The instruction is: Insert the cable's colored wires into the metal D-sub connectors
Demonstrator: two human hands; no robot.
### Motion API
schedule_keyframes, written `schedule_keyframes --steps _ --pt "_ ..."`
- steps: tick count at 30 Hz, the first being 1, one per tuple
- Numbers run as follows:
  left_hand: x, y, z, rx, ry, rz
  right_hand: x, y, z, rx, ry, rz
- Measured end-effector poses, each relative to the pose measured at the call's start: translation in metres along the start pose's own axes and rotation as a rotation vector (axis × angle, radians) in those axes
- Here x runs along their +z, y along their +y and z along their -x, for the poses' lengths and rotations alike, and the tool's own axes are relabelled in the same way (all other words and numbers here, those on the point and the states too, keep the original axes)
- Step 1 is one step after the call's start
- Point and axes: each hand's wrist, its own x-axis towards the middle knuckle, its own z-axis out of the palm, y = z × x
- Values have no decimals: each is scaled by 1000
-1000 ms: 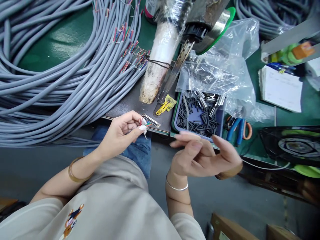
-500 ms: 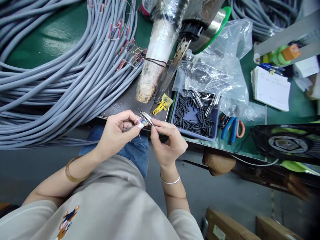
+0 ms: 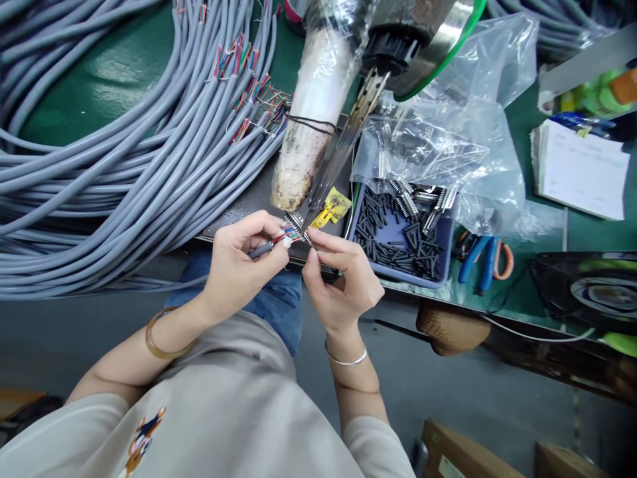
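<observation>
My left hand [image 3: 243, 265] is closed on a grey cable [image 3: 261, 250], whose stripped end fans out into thin coloured wires [image 3: 291, 234]. Fingers pinched, my right hand [image 3: 343, 282] grips the near end of a small metal multi-pin connector [image 3: 295, 220]. The wires lie against the connector's pin row; which ones are joined I cannot make out. Just above the connector is the lower end of a long metal piece with a perforated barrel [image 3: 355, 116] and black collar, like a soldering iron. A yellow tag-like piece [image 3: 329, 209] lies beside it.
Bundled grey cables [image 3: 124, 179] cover the left of the green table. A wrapped white cylinder [image 3: 306, 126] and a green-rimmed solder spool [image 3: 448, 46] stand ahead. To the right are a blue tray [image 3: 388, 234] of black tubes, a plastic bag [image 3: 492, 86], pliers [image 3: 480, 259] and a notepad [image 3: 580, 169].
The view has shifted, so the tray and pliers appear farther right. Both hands and the connector are now closer to the metal piece's lower end, and more of the grey cable shows in my left hand.
</observation>
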Motion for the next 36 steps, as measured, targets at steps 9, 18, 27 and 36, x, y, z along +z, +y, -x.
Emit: schedule_keyframes --steps 9,18,27,36 --pt "-1 2 -2 30 -6 -32 -2 3 -2 -27 -8 27" --pt "-3 4 -3 -34 -20 -17 -3 -3 -3 -73 -13 63" --pt "-5 1 -1 -93 -41 49 -3 -5 -3 18 -17 5" --pt "-1 4 -3 -28 13 -25 -2 -2 -7 0 -24 20"
